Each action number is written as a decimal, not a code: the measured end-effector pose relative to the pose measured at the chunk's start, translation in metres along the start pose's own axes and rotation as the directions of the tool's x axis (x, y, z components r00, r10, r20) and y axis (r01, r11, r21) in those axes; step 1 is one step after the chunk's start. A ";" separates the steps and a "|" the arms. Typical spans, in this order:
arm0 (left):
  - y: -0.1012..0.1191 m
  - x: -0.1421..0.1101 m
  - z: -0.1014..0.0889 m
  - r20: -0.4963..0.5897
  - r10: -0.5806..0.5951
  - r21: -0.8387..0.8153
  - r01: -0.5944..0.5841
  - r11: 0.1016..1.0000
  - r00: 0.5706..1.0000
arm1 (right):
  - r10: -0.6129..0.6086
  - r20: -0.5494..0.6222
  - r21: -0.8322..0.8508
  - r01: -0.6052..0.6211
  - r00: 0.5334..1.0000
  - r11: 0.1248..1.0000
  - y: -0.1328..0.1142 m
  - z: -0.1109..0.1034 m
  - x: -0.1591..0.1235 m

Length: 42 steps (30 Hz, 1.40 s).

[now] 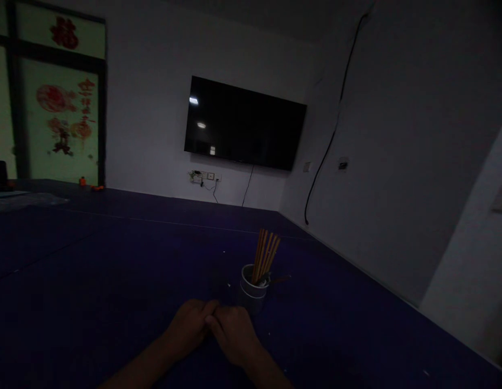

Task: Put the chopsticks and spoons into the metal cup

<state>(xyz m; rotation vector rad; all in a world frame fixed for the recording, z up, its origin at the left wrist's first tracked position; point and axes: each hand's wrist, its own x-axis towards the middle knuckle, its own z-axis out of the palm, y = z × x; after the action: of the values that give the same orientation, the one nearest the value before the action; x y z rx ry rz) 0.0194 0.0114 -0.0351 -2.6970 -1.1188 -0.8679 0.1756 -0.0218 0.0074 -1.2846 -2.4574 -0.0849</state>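
In the dim head view my left hand (192,321) and my right hand (233,329) meet low in the middle, over the dark blue surface (125,302). Both are closed, fingers curled and pressed together, and no object shows in either. The undersides of the fingers are hidden. Just beyond my right hand stands a grey cylindrical holder (252,294), upright. Several wooden chopsticks (264,254) lean in it, with the handles of what look like spoons (278,280) poking out at its right rim.
Small white specks lie around the holder. A clear plastic sheet (28,201) and small orange objects (82,182) lie at the far left. Behind, a television (245,124) hangs above wall sockets (210,176); a black cable (330,140) runs down the right wall.
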 end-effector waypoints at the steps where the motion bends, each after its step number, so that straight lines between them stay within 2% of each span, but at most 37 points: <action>1: 0.001 0.000 -0.001 -0.005 0.006 -0.015 -0.006 1.000 1.000 | 0.005 0.002 -0.004 -0.005 1.000 1.000 0.000 0.000 0.000; 8: 0.003 -0.001 -0.010 -0.040 0.026 -0.103 -0.030 0.994 0.999 | 0.066 -0.012 -0.018 -0.066 0.998 0.998 -0.005 -0.002 0.000; 17: 0.004 -0.002 -0.012 0.017 0.021 -0.169 -0.018 0.985 1.000 | 0.087 -0.039 0.022 -0.086 0.995 0.996 -0.005 -0.001 -0.001; 35: 0.005 0.000 -0.013 0.041 -0.017 -0.186 0.025 0.982 0.999 | 0.099 -0.008 0.005 -0.099 0.995 0.995 -0.008 -0.003 -0.001; 42: 0.004 -0.001 -0.012 0.022 0.011 -0.156 -0.007 0.988 1.000 | 0.096 -0.051 0.005 -0.096 0.994 0.995 -0.006 -0.004 -0.001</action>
<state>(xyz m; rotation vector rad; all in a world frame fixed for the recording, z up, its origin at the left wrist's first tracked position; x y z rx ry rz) 0.0161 0.0041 -0.0252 -2.8415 -1.0848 -0.9639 0.1723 -0.0274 0.0116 -1.3800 -2.3482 -0.0888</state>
